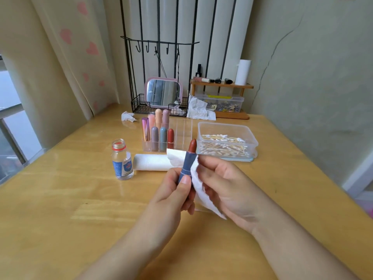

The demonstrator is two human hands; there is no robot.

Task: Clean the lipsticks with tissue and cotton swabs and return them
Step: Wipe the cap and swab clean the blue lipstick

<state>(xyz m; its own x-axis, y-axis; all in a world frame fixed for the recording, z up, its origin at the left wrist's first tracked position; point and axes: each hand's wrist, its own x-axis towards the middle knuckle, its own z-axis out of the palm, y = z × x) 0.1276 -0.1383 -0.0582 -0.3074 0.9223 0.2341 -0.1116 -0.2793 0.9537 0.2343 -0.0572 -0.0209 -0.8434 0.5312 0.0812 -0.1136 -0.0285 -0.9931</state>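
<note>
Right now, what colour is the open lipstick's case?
Blue-grey case, brick-red bullet, gripped by the left hand; head view.

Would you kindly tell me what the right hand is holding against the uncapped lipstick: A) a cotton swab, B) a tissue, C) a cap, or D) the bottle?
B: the right hand pinches a white tissue against the blue barrel of the lipstick, which the left hand grips upright.

**Lipstick held up against tissue**

The left hand [173, 190] grips an open blue lipstick [188, 160] upright, red tip exposed, while the right hand [224, 188] holds a tissue [198, 186] against its barrel. Behind, on the worktop [60, 199]: a lipstick rack [161, 136], swab box [226, 140] and uncapped bottle [122, 160].
</note>
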